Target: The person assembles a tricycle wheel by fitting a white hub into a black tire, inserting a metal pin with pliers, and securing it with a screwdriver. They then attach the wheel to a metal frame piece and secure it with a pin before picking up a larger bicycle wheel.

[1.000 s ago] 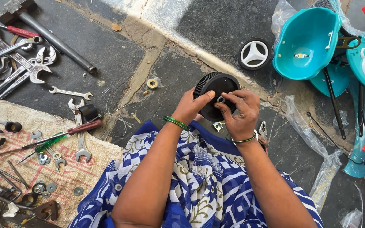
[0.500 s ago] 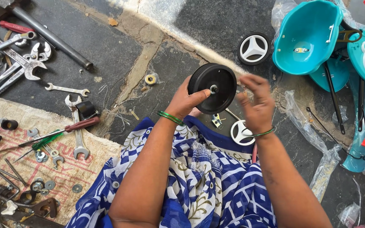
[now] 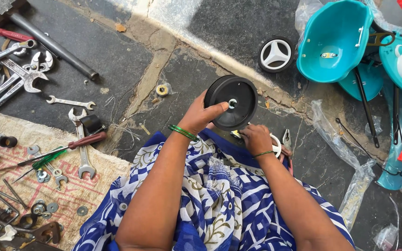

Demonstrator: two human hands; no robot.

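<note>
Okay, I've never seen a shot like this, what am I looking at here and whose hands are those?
This is one picture from a camera worn on a person's head, looking down at their own two bare hands. The person sits on a stone floor in a blue patterned garment. The left hand holds up a black wheel. The right hand is lower, by a white part on the floor; what it grips is hidden. To the left lie wrenches and a screwdriver on a cloth. At top right are another wheel and teal toy parts.
</note>
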